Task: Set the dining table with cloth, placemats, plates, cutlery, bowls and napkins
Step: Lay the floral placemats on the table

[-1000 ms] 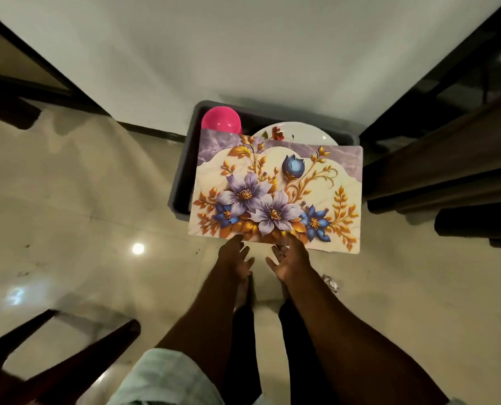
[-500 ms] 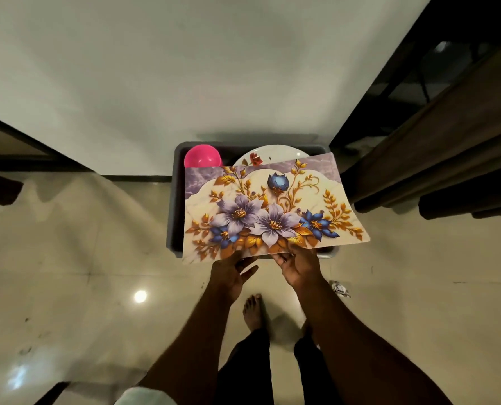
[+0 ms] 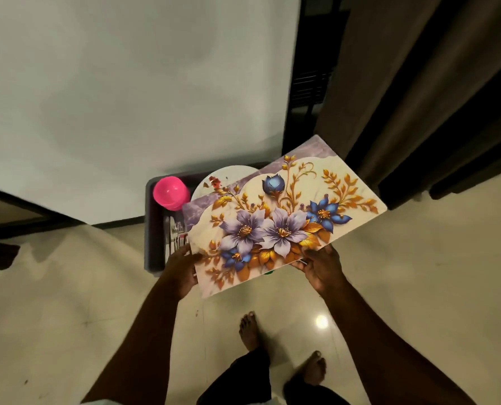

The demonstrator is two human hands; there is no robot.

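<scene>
Floral placemat (image 3: 284, 226), judged light, thin and flexible, pinched at its near edge by left hand (image 3: 182, 268) and right hand (image 3: 320, 266).

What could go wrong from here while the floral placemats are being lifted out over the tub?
The left hand and right hand grip the floral placemats only along the near edge, so the tilted stack could sag or fan apart and a mat slip out. Its far side hangs over the white plate and pink bowls in the grey tub; swinging low could knock them.
</scene>
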